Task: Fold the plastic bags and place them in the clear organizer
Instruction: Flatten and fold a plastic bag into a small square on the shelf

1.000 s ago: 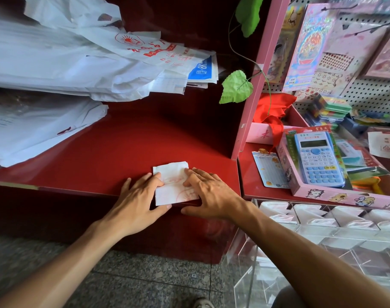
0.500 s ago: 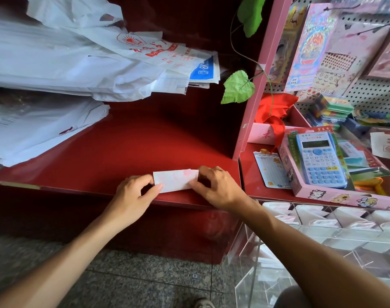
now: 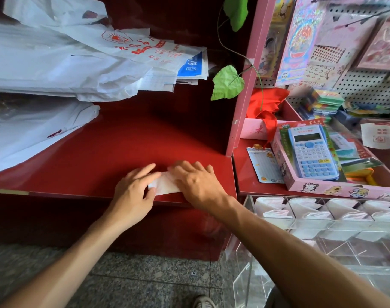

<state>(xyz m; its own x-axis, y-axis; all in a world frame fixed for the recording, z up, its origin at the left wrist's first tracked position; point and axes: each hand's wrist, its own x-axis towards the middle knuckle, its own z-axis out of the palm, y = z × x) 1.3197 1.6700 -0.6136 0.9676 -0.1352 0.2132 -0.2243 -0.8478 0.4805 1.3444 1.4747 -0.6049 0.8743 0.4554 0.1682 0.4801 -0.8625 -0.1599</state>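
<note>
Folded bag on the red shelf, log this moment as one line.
step: pressing fold | folded bag: flat on red shelf | left hand: on its left end | right hand: flat on top | organizer: not reached yet
</note>
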